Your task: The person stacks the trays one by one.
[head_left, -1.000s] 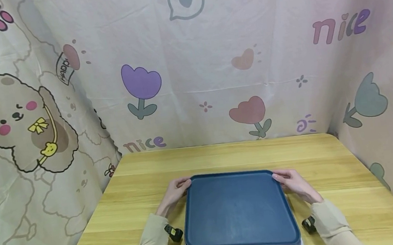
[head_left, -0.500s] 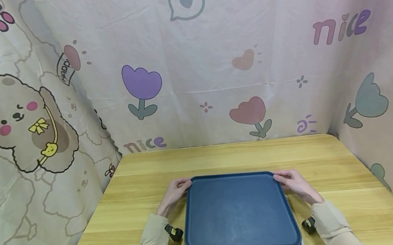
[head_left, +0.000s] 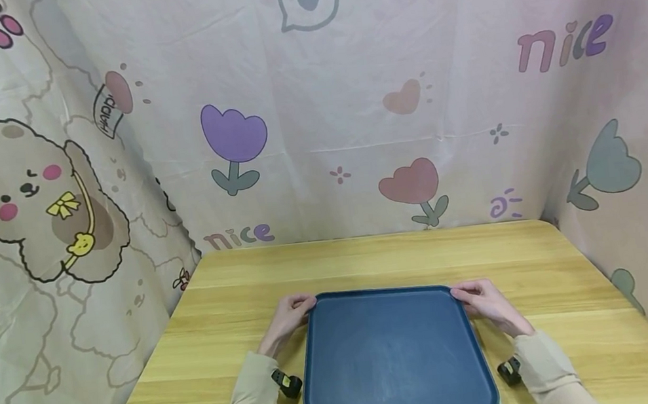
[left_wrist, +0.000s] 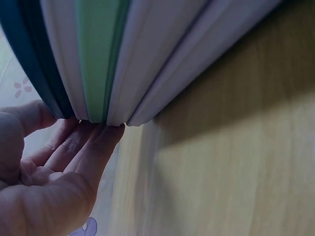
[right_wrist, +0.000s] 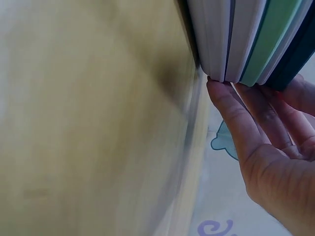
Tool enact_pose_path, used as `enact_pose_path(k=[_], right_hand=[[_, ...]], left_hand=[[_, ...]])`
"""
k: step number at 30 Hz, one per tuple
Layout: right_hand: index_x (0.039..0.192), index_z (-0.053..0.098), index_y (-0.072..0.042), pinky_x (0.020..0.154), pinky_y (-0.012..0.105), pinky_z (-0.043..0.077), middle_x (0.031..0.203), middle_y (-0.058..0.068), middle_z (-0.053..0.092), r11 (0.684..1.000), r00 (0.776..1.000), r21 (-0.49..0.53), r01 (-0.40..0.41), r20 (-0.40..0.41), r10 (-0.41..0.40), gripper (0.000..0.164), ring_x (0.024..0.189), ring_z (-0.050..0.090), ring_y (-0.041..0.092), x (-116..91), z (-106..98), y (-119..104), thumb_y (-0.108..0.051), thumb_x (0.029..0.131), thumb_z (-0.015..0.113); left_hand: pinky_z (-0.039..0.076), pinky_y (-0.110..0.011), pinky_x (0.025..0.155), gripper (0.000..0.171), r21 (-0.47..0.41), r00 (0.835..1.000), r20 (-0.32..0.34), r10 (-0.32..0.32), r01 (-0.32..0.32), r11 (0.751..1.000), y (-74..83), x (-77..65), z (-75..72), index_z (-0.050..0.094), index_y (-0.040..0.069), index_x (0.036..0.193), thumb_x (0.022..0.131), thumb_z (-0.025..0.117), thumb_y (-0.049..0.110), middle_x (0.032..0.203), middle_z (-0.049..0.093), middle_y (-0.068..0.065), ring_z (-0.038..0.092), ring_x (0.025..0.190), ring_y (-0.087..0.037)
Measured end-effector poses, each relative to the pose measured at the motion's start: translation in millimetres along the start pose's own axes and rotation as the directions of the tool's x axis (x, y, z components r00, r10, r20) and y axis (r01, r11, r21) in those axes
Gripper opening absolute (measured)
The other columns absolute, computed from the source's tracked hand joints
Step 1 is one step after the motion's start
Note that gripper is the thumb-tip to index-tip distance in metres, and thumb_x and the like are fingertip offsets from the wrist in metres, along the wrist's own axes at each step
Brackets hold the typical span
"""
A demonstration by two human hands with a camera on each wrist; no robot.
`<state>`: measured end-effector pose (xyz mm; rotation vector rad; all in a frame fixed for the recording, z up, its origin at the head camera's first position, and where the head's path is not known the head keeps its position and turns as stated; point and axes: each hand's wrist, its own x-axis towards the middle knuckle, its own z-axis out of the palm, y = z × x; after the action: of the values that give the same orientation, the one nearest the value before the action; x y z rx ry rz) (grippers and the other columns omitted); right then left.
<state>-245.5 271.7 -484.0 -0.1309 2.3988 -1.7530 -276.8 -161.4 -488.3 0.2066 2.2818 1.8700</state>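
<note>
A dark blue rectangular tray (head_left: 396, 352) tops a stack of trays on the wooden table. In the left wrist view, pale trays (left_wrist: 147, 59) and a green tray (left_wrist: 101, 54) show under it, edges close together. My left hand (head_left: 285, 323) holds the far left corner, its thumb at the blue rim and its fingertips against the edges of the trays below. At the far right corner my right hand (head_left: 492, 306) does likewise; the right wrist view shows its fingers (right_wrist: 231, 108) along the stacked edges. The stack's underside is hidden.
The wooden table (head_left: 221, 292) reaches past the stack on both sides and behind. A printed curtain (head_left: 322, 130) hangs at the back and sides. A small black camera (head_left: 286, 385) is worn at the left wrist, another (head_left: 509, 371) at the right.
The blue tray has shifted slightly toward the person and its near edge sits lower, covering more of the pale tray below. Both hands stay in nearly the same place.
</note>
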Motion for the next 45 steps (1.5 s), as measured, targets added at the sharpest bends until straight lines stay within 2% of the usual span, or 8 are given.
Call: enact_pose_path(k=[3, 10, 18, 21, 30, 37, 42, 45], right_hand=[[0.131, 0.054, 0.020, 0.081, 0.019, 0.058, 0.118, 0.020, 0.071, 1.000, 1.000, 0.007, 0.001, 0.011, -0.001, 0.043, 0.088, 0.067, -0.004, -0.2, -0.5, 2.3, -0.012, 0.103, 0.056], [0.134, 0.044, 0.026, 0.079, 0.021, 0.060, 0.109, 0.006, 0.074, 0.996, 0.996, 0.089, 0.016, 0.082, -0.023, 0.050, 0.088, 0.070, -0.002, -1.8, -2.5, 6.3, -0.012, 0.104, 0.055], [0.135, 0.044, 0.024, 0.083, 0.020, 0.059, 0.124, 0.028, 0.067, 0.999, 0.998, 0.035, 0.018, 0.067, -0.021, 0.049, 0.091, 0.066, -0.006, -4.3, -1.8, 4.6, -0.011, 0.104, 0.054], [0.136, 0.044, 0.024, 0.085, 0.020, 0.058, 0.126, 0.032, 0.064, 1.000, 0.998, 0.020, 0.019, 0.067, -0.020, 0.049, 0.092, 0.066, -0.007, -4.9, -1.7, 4.1, -0.011, 0.104, 0.054], [0.136, 0.044, 0.023, 0.080, 0.021, 0.059, 0.123, 0.026, 0.069, 0.999, 0.998, 0.031, 0.014, 0.069, -0.016, 0.048, 0.091, 0.067, -0.006, -5.6, -1.8, 3.0, -0.010, 0.103, 0.054], [0.137, 0.046, 0.021, 0.080, 0.021, 0.059, 0.124, 0.026, 0.068, 1.000, 0.999, 0.025, -0.001, 0.053, 0.000, 0.048, 0.091, 0.066, -0.007, -5.2, -2.0, 2.8, -0.011, 0.103, 0.056], [0.137, 0.046, 0.021, 0.079, 0.021, 0.059, 0.121, 0.019, 0.071, 1.000, 0.999, 0.030, -0.009, 0.053, 0.007, 0.049, 0.091, 0.067, -0.006, -4.9, -2.5, 2.1, -0.013, 0.103, 0.056], [0.137, 0.046, 0.020, 0.080, 0.021, 0.059, 0.122, 0.020, 0.070, 1.000, 0.998, 0.017, -0.009, 0.057, 0.008, 0.049, 0.091, 0.066, -0.007, -5.2, -2.7, 1.3, -0.014, 0.103, 0.056]], left_hand=[[0.058, -0.024, 0.082, 0.033, -0.015, 1.000, 0.019, 0.016, -0.016, 1.000, 0.8, -2.3, -0.3, 0.061, -0.014, 0.122, 0.103, 0.056, 0.013, 0.103, 0.075, -0.009, 0.065, 0.085, -0.004], [0.058, -0.022, 0.080, 0.035, -0.035, 0.999, 0.035, 0.023, -0.022, 0.999, -1.8, -3.9, -0.7, 0.060, -0.016, 0.123, 0.102, 0.058, 0.013, 0.102, 0.076, -0.008, 0.066, 0.084, -0.003], [0.058, -0.021, 0.079, 0.037, -0.048, 0.999, 0.047, 0.013, -0.010, 0.999, -5.9, -5.6, -2.4, 0.059, -0.013, 0.128, 0.101, 0.060, 0.012, 0.104, 0.074, -0.004, 0.066, 0.086, -0.004], [0.057, -0.021, 0.079, 0.037, -0.053, 0.999, 0.046, 0.009, -0.007, 0.999, -6.9, -5.7, -2.7, 0.060, -0.012, 0.129, 0.101, 0.061, 0.013, 0.104, 0.073, -0.005, 0.066, 0.086, -0.005], [0.057, -0.020, 0.081, 0.038, -0.029, 0.999, 0.036, 0.035, -0.034, 0.999, -7.2, -5.1, -0.5, 0.061, -0.010, 0.129, 0.101, 0.061, 0.015, 0.121, 0.070, -0.021, 0.066, 0.091, -0.003], [0.058, -0.022, 0.082, 0.039, -0.016, 0.998, 0.033, 0.052, -0.051, 0.999, -7.2, -6.1, 0.1, 0.061, -0.011, 0.129, 0.101, 0.061, 0.017, 0.121, 0.070, -0.023, 0.067, 0.090, -0.002], [0.057, -0.020, 0.083, 0.040, -0.020, 0.997, 0.051, 0.062, -0.061, 0.998, -6.6, -6.6, -0.9, 0.059, -0.012, 0.131, 0.102, 0.059, 0.016, 0.123, 0.069, -0.025, 0.066, 0.091, -0.001], [0.057, -0.020, 0.082, 0.040, -0.016, 0.997, 0.049, 0.060, -0.060, 0.998, -6.1, -7.1, -0.8, 0.058, -0.012, 0.131, 0.102, 0.059, 0.016, 0.123, 0.069, -0.025, 0.066, 0.091, -0.001]])
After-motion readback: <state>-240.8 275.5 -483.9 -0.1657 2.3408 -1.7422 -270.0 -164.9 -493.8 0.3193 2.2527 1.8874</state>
